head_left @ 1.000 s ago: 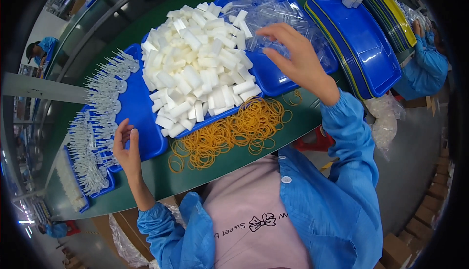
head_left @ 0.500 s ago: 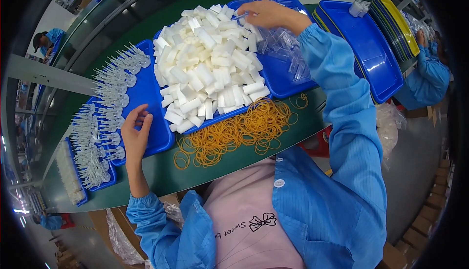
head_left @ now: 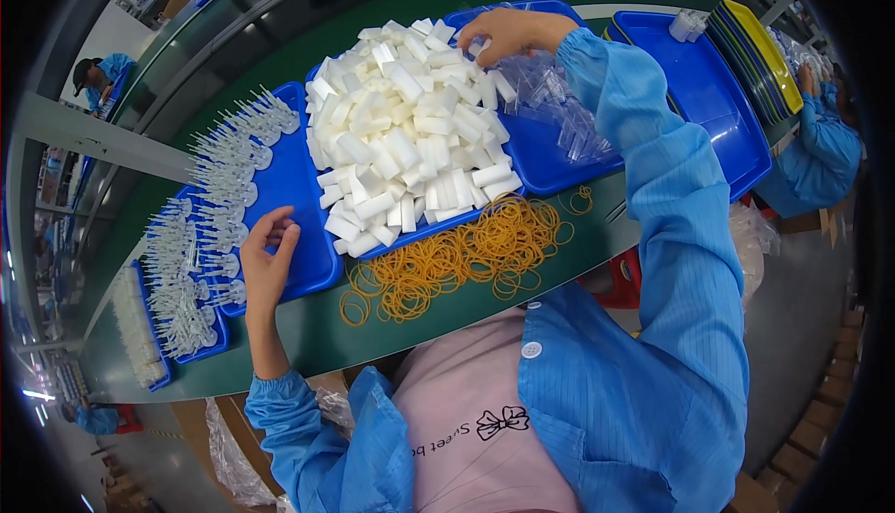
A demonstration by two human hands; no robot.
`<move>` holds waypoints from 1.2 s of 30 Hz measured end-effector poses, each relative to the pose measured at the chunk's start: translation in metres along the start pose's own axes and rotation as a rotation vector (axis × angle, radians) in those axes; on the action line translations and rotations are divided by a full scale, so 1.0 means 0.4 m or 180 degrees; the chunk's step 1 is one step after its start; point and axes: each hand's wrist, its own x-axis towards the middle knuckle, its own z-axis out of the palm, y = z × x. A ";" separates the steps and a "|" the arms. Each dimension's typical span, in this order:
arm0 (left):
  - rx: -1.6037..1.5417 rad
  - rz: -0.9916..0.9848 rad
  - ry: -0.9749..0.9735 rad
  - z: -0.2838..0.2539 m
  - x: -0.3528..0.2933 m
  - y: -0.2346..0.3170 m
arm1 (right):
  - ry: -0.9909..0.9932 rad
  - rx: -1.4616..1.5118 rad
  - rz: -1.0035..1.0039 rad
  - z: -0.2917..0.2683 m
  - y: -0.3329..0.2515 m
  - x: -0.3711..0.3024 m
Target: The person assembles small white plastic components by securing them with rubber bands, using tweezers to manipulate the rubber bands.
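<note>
My right hand (head_left: 511, 33) is at the far edge of a heap of white foam blocks (head_left: 392, 131), its fingers bent together. A small whitish piece shows at its fingertips, but I cannot make out what it is. Clear plastic pieces (head_left: 569, 117) lie in the blue tray beside and under that hand. My left hand (head_left: 268, 257), fingers loosely curled and thumb apart, hovers empty over the near part of another blue tray (head_left: 308, 266). Beside it on the left, clear thin-stemmed plastic parts (head_left: 224, 187) stand in rows. Orange rubber bands (head_left: 457, 257) lie piled before the foam heap.
Further blue trays (head_left: 718, 122) lie at the right, near a stack of yellow and blue trays (head_left: 764, 56). At the far left is a narrow tray of small pale parts (head_left: 137, 327). A metal post (head_left: 103, 140) slants along the left. Other people work at both sides.
The view has shifted slightly, so the trays sit a little further right and lower. My right hand's fingers have curled downward at the foam heap's edge. The left hand has stayed over its tray.
</note>
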 end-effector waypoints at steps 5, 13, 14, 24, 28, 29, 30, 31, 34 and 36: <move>-0.0013 0.0007 -0.0021 -0.002 -0.002 0.001 | 0.0367 -0.0013 -0.0176 0.007 0.006 -0.005; 0.0025 0.0165 0.0147 -0.027 -0.038 0.055 | 0.1748 0.0018 -0.0510 -0.063 0.070 0.057; 0.0009 0.0199 0.0175 -0.029 -0.041 0.061 | 0.1957 -0.0160 -0.0324 -0.076 0.064 0.061; 0.0039 0.0105 0.0285 -0.050 -0.091 0.105 | 0.1317 -0.2022 -0.0466 -0.039 0.022 0.201; -0.0037 0.0043 0.0278 -0.047 -0.088 0.099 | 0.0527 -0.2114 -0.0460 -0.047 0.013 0.208; -0.0032 0.0069 0.0273 -0.042 -0.084 0.100 | 0.0526 -0.2084 -0.0414 -0.039 0.027 0.225; -0.0074 0.0078 0.0291 -0.039 -0.083 0.102 | 0.0548 -0.2073 -0.0409 -0.045 0.017 0.221; -0.0117 0.0089 0.0307 -0.036 -0.081 0.106 | 0.0424 -0.2034 -0.0334 -0.051 0.004 0.215; -0.0145 0.0194 0.0251 -0.028 -0.081 0.124 | 0.0611 -0.1998 -0.0275 -0.058 0.028 0.205; -0.0141 0.0198 0.0252 -0.028 -0.087 0.132 | 0.0892 -0.2002 -0.0294 -0.064 0.043 0.183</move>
